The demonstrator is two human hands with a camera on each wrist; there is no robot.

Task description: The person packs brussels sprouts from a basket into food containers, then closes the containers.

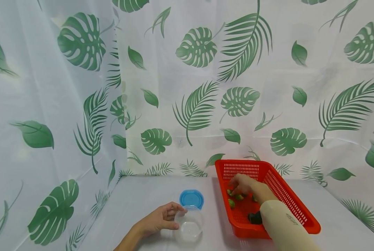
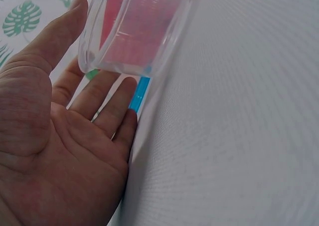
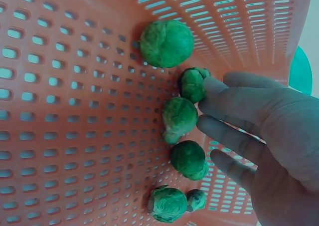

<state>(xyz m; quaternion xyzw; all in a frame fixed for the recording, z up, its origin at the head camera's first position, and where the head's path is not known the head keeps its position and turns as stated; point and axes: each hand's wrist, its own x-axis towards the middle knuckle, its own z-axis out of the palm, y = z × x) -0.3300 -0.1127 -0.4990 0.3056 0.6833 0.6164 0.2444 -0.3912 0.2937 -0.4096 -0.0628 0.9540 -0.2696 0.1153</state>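
Observation:
My left hand (image 1: 162, 218) holds a clear round plastic container (image 1: 189, 228) by its side, thumb and fingers at the wall near the rim. In the left wrist view the thumb lies along one side of the container (image 2: 139, 31), the fingers behind and under it. My right hand (image 1: 245, 184) reaches down into a red perforated basket (image 1: 223, 181). Its thumb and fingertips are right at a small Brussels sprout (image 3: 192, 84), overlapping its edge. Several more Brussels sprouts (image 3: 167, 44) lie along the basket floor.
Just behind the container lies a blue lid (image 1: 191, 199) on the white table (image 1: 136, 195). A dark rounded thing (image 1: 254, 218) shows in the basket beside the beige sleeve (image 1: 282, 223). Leaf-printed curtains (image 1: 202, 122) hang behind and to the left.

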